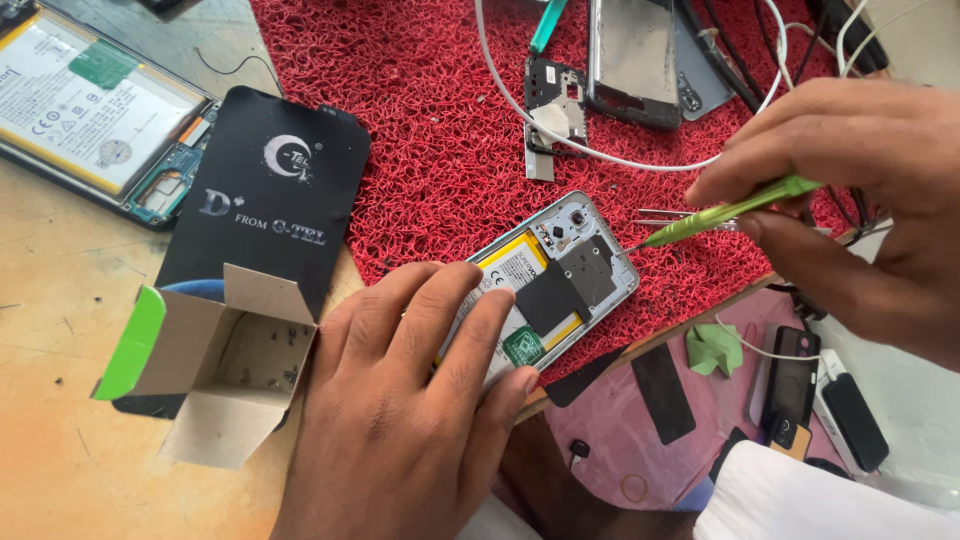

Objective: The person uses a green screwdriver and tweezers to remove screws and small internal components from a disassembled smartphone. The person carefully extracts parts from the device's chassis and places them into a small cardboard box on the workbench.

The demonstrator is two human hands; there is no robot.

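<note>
Pressing your left hand (400, 400) flat on an opened phone (545, 280) at the front edge of the red mat (420, 120), you steady it while your right hand (850, 190), fingers closed on a green screwdriver (725, 215), brings the tip to the phone's top edge. This looks like screw work on the inner cover; next, seat the tip squarely. An open box (220, 360) sits left.

The left hand (400, 400) presses flat on an opened phone (550, 285) lying on a red mat (430, 130) — the right hand (850, 190) pinches a green screwdriver (730, 212), tip at the phone's edge (back cover off). An open box (215, 350) sits just beside, on the worktop (60, 330).
</note>
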